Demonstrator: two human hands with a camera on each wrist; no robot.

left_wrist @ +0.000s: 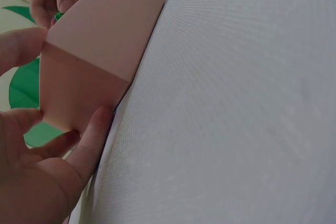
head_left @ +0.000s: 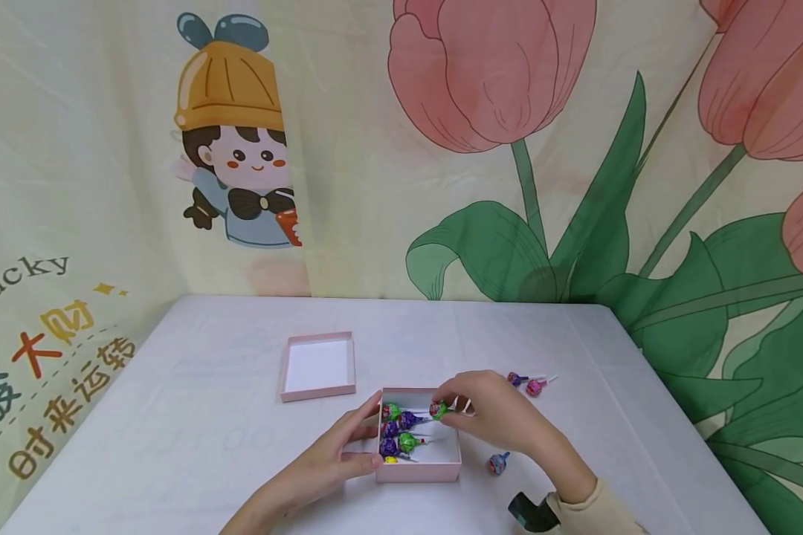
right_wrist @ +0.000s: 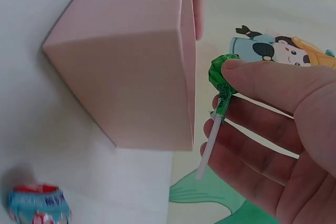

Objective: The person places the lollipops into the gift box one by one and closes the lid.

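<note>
A pink open box (head_left: pixel 418 472) stands on the table with several wrapped lollipops (head_left: pixel 408 443) inside, mostly green and purple, along its left part. My left hand (head_left: pixel 337 453) rests against the box's left side, thumb near the front corner and fingers spread along the wall. Over the box's right side, my right hand (head_left: pixel 491 409) pinches a lollipop with a green wrapper (right_wrist: pixel 223 74) between thumb and fingers. Its white stick (right_wrist: pixel 209 148) points down across the fingers in the right wrist view.
A pink box lid (head_left: pixel 317 364) lies behind and left of the box. Two lollipops (head_left: pixel 535 387) lie beyond the right hand, and a blue-wrapped one (head_left: pixel 498 464) is right of the box. A black strap (head_left: pixel 534 513) shows near the right sleeve (head_left: pixel 598 513).
</note>
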